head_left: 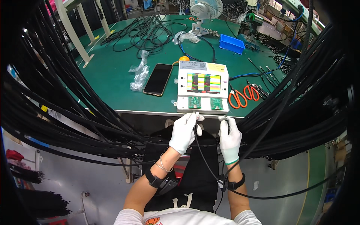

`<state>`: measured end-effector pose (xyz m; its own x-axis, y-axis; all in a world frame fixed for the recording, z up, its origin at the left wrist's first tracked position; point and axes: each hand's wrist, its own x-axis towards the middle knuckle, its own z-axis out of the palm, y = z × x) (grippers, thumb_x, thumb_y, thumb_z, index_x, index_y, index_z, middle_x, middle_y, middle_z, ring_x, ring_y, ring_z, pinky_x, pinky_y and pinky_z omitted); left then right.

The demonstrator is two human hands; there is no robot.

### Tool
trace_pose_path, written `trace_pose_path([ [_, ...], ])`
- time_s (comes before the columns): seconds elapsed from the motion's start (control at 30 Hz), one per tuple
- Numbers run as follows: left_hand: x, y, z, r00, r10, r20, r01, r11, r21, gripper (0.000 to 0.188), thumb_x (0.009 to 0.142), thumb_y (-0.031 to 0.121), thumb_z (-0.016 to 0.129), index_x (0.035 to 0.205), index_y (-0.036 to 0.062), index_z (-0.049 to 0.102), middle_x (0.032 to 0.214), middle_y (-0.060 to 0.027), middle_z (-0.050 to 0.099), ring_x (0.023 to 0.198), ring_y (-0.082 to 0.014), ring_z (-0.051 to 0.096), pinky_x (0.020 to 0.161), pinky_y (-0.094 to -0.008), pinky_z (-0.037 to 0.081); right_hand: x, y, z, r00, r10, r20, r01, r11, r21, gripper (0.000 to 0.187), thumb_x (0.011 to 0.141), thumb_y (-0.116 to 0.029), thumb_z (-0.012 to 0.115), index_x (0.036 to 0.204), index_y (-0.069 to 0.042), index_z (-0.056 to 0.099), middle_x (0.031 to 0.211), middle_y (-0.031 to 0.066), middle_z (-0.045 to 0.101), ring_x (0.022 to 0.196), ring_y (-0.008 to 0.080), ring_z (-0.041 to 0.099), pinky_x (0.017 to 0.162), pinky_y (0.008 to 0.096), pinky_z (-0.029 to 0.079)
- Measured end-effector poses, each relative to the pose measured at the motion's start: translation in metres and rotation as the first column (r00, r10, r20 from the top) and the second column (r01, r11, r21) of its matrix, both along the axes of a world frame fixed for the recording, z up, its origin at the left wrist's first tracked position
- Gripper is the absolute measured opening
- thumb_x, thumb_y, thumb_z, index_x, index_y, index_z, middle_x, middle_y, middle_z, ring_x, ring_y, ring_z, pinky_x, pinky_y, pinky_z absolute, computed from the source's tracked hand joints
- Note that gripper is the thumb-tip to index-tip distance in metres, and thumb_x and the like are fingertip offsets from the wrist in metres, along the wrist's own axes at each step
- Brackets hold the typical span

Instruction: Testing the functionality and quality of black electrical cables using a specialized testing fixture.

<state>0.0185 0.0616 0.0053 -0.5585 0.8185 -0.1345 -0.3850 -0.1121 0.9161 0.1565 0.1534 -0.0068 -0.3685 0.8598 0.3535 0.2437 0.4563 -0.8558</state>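
Note:
Both my hands wear white gloves and are raised at the table's near edge. My left hand point(183, 133) pinches one end of a black cable point(201, 152), its small plug pointing toward a white cable tester point(203, 66). In my right hand point(230, 139), the fingers are closed round a small dark cable connector point(225, 117), partly hidden by them. Just beyond the hands, the tester carries a lit colour screen point(203, 83) and two green socket boards, a left board point(194, 102) and a right board point(216, 103). Both connectors are apart from the boards.
Orange-handled scissors point(237, 99) lie right of the tester on the green table point(112, 82). To its left are a phone point(158, 79) and crumpled plastic point(139, 77). Farther back stand a blue bin point(231, 44) and a fan point(205, 9). Hanging black cables point(71, 97) crowd both sides.

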Motion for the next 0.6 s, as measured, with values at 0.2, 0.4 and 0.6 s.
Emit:
trace_pose_path([
  [0.2, -0.001, 0.002, 0.003, 0.992, -0.039, 0.117, 0.037, 0.999, 0.017, 0.031, 0.101, 0.027, 0.05, 0.094, 0.001, 0.065, 0.055, -0.0044, 0.057, 0.035, -0.0026, 0.029, 0.035, -0.021, 0.02, -0.005, 0.0, 0.006, 0.977, 0.182, -0.115, -0.202, 0.957, -0.208, 0.02, 0.1, -0.015, 0.049, 0.106, -0.002, 0.064, 0.057, -0.0035, 0.045, 0.045, 0.0037, 0.035, 0.043, 0.022, 0.027],
  [0.4, -0.006, 0.006, -0.004, 0.979, -0.072, 0.191, 0.066, 0.997, 0.036, 0.038, 0.102, 0.033, 0.047, 0.096, -0.0006, 0.064, 0.059, -0.0063, 0.058, 0.034, -0.0032, 0.023, 0.032, -0.0206, 0.018, -0.004, 0.0, 0.017, 0.928, 0.156, -0.34, -0.327, 0.78, -0.534, 0.027, 0.101, -0.023, 0.047, 0.102, -0.001, 0.062, 0.055, -0.0052, 0.039, 0.044, 0.0023, 0.029, 0.039, 0.0203, 0.022],
  [0.6, -0.007, 0.008, -0.007, 0.956, -0.099, 0.277, 0.081, 0.994, 0.073, 0.039, 0.102, 0.033, 0.046, 0.095, -0.002, 0.063, 0.059, -0.0079, 0.057, 0.034, -0.0043, 0.024, 0.031, -0.0213, 0.019, 0.0, 0.006, 0.014, 0.845, 0.161, -0.51, -0.494, 0.598, -0.631, 0.033, 0.103, -0.026, 0.042, 0.104, 0.0, 0.061, 0.058, -0.0055, 0.041, 0.046, 0.0046, 0.033, 0.043, 0.0199, 0.025],
])
